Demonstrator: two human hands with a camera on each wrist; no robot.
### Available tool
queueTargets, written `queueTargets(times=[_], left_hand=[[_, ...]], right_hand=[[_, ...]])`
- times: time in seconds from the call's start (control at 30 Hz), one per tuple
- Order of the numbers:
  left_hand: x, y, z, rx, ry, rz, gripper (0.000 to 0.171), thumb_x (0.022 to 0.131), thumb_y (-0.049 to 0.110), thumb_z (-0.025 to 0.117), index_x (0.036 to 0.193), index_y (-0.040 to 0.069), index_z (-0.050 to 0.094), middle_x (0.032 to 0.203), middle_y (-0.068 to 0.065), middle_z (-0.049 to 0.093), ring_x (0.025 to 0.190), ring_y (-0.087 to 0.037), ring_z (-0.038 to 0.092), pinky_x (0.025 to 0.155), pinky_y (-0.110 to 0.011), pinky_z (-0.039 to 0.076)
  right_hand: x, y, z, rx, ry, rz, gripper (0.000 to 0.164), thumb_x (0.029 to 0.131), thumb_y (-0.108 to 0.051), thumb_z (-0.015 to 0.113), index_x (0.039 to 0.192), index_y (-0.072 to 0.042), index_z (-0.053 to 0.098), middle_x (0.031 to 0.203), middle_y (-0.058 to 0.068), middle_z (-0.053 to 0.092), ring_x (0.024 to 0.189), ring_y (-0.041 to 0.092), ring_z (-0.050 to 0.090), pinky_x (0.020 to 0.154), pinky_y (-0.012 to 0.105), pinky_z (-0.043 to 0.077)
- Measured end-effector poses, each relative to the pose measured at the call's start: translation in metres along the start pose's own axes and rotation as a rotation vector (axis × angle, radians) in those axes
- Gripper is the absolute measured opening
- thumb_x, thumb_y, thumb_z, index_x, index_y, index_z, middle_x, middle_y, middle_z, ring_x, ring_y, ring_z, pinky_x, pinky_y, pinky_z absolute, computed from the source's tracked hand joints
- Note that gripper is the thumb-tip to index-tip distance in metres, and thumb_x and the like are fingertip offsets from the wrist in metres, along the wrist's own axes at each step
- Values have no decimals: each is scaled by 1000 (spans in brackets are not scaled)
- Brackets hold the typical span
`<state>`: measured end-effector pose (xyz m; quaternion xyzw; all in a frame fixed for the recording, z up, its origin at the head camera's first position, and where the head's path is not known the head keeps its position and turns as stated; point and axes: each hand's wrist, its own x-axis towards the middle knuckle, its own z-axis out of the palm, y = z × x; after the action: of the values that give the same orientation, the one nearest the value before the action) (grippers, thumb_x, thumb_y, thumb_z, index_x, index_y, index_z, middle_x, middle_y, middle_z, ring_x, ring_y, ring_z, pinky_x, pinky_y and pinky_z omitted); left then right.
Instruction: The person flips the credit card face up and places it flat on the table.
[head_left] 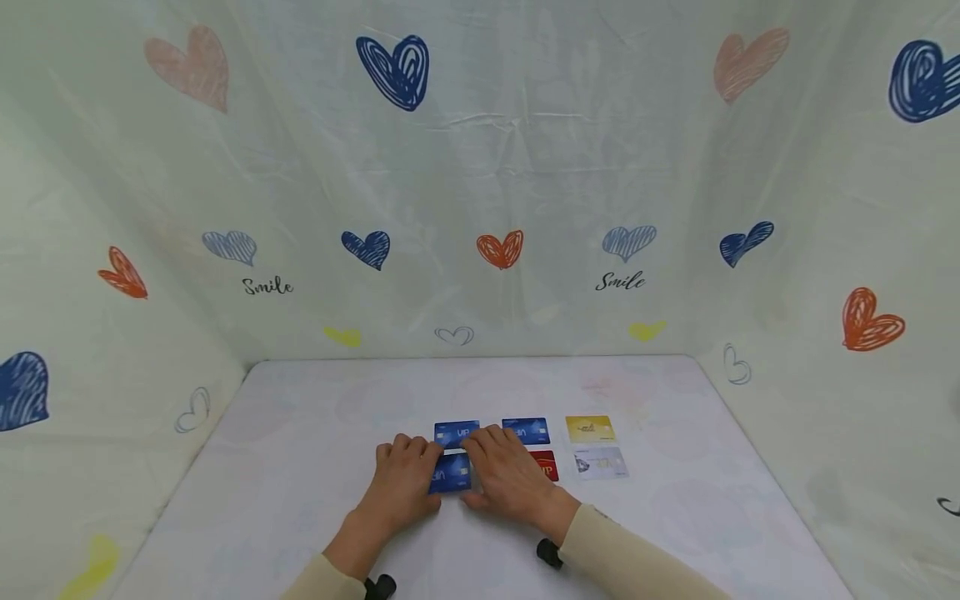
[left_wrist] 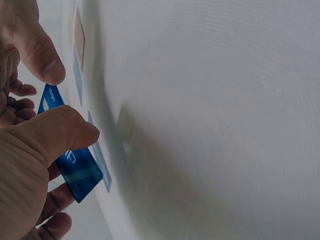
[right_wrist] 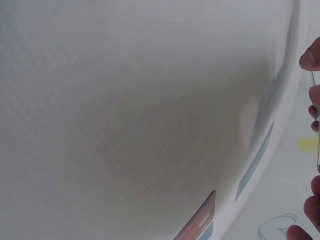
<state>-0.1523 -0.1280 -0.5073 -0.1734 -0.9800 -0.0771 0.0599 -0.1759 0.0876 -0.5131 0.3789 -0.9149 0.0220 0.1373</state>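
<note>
Both hands are at a blue VIP card [head_left: 450,473], tilted up off the table in the left wrist view. My left hand [head_left: 405,479] pinches it, the left thumb [left_wrist: 75,132] across its printed face and fingers behind. At the card's other end is my right hand [head_left: 513,475], its thumb tip [left_wrist: 54,72] right at the edge and its fingers curled behind. Just beyond lies another blue VIP card [head_left: 454,432], partly overlapped by right fingertips. A red VIP card [head_left: 547,467] is partly hidden by the right hand.
To the right, a blue card [head_left: 527,431] lies behind the red one. A gold card [head_left: 590,428] and a silver card [head_left: 602,463] form a column farther right. The white-covered table [head_left: 675,533] meets a heart-printed curtain [head_left: 525,167] at the back and sides.
</note>
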Motion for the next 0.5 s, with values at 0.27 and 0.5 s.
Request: queueTargets(times=[0.27, 0.5], left_hand=[[3, 4, 5, 3, 8, 32, 66, 71, 31, 97, 127, 12, 67, 116, -10, 68, 111, -33, 55, 93, -57, 43], [2, 0, 8, 27, -16, -29, 67, 72, 37, 96, 126, 9, 69, 119, -9, 69, 114, -32, 54, 97, -57, 42]], right_hand=[[-3, 3, 4, -46, -59, -4, 63, 93, -61, 71, 136, -15, 61, 130, 2, 64, 118, 20, 56, 105, 38, 49], [-4, 7, 13, -39, -94, 19, 61, 93, -59, 71, 134, -14, 64, 130, 2, 65, 118, 21, 56, 105, 39, 49]])
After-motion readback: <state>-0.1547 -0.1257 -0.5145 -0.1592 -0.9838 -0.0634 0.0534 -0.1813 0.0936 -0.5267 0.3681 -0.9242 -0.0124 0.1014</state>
